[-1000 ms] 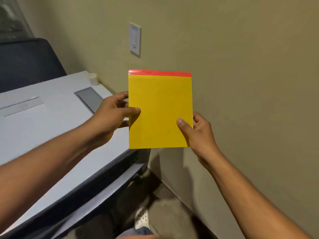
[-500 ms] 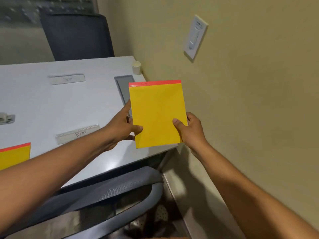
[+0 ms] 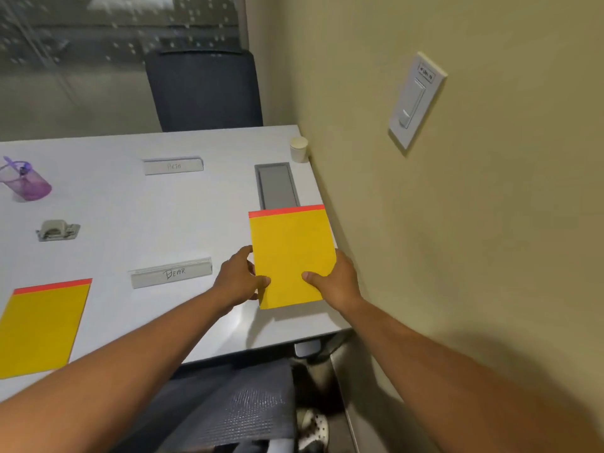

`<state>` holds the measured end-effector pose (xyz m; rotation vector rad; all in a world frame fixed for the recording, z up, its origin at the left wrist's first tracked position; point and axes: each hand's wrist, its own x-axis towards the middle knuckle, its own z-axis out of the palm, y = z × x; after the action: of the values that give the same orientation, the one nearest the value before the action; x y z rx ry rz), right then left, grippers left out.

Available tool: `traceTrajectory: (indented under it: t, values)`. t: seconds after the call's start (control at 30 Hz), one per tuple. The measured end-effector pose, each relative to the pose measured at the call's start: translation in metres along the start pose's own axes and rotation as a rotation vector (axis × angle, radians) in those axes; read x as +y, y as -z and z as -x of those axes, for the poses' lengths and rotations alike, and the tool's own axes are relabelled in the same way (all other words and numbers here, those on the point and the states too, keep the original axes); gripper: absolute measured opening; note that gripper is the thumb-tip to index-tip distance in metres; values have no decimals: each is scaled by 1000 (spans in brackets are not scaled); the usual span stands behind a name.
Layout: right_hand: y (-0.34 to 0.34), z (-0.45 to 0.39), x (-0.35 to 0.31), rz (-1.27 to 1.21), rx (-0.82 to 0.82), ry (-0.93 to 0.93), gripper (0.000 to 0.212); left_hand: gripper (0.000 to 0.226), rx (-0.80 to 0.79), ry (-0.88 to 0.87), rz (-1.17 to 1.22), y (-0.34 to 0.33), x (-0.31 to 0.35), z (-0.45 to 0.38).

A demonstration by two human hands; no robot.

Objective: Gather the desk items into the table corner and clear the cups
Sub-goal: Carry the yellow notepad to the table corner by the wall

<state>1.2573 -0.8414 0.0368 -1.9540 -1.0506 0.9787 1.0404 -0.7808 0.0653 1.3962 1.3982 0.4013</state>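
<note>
On the table (image 3: 137, 207), a notepad (image 3: 291, 256) sat at the near right corner, against the wall (image 3: 474, 223), gripped on its left edge by the left hand (image 3: 240, 277) and on its right by the right hand (image 3: 338, 281). Behind it lay a cable hatch (image 3: 277, 184), and farther back a paper cup (image 3: 299, 149). A second notepad (image 3: 42, 325) lay far left; behind it lay what seemed a hole punch (image 3: 58, 229), then a pen cup (image 3: 27, 183). Two nameplates (image 3: 171, 273) sat between.

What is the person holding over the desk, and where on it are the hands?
A yellow notepad with a red top strip. The left hand grips its lower left edge, the right hand its lower right edge.
</note>
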Motion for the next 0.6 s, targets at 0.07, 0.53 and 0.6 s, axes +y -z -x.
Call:
traceTrajectory:
  t: [0.07,0.53,0.6]
  values:
    - [-6,-7,8,68,-21,-36,89,83,-68,-13,-63,-3,-8,-9]
    - [-21,-117,47,220,-54,-95,114,107,-112,-27,-218,-40,-41,-131]
    - [-26,-136,48,258,-47,-97,111,104,-117,-80,-244,-44,-45,-150]
